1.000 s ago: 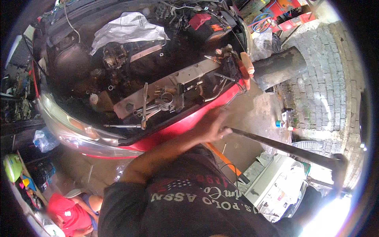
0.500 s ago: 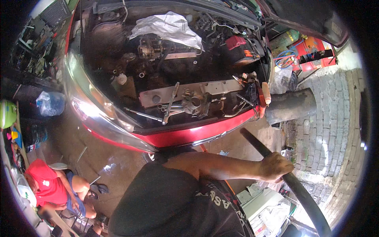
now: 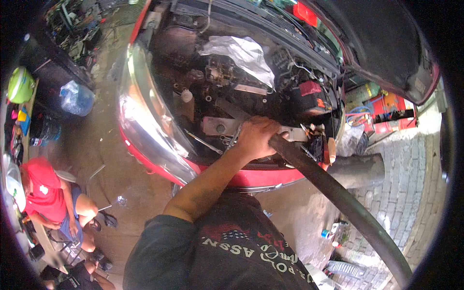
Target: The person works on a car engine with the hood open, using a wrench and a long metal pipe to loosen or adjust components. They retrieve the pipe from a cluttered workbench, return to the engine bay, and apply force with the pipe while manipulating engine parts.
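My left hand (image 3: 259,137) is wrapped round a long, thick black hose (image 3: 333,186) above the front of the engine bay. From my fist the hose curves down to the lower right edge of the view. Its other end points into the bay, toward the engine (image 3: 222,72). Under my hand lies a pale metal crossmember (image 3: 215,126), partly hidden by hand and hose. A long silver ratchet-like tool (image 3: 203,141) rests on the left of it. My right hand is not in view.
White sheeting (image 3: 241,55) covers part of the engine; a battery (image 3: 309,100) sits to the right. The raised hood (image 3: 382,53) hangs over the upper right. A seated person in red (image 3: 46,193) is at the left. A large dark cylinder (image 3: 355,170) lies beside the bumper.
My left hand has swung from the right side up and left over the engine bay, carrying the hose. The hose's front end now reaches into the bay. The view has shifted.
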### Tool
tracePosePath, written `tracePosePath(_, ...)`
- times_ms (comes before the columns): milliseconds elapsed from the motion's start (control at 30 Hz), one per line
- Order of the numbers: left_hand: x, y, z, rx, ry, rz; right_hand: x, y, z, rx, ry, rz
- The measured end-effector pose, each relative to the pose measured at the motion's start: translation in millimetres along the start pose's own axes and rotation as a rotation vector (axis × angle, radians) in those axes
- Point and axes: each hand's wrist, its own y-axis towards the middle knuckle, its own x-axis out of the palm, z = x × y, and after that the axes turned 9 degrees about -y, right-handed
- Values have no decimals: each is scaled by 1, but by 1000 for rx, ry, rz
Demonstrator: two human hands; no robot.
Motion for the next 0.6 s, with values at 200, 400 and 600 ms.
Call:
tracePosePath(200,-18,-9,-28,-65,45,-36,-7,19,-6,-25,-47,4)
tracePosePath(400,-20,-12,-38,-42,87,-23,-5,23,-3,-45,-42,2)
tracePosePath(600,-23,-17,-45,-76,81,-57,-1,44,-20,-81,-45,15)
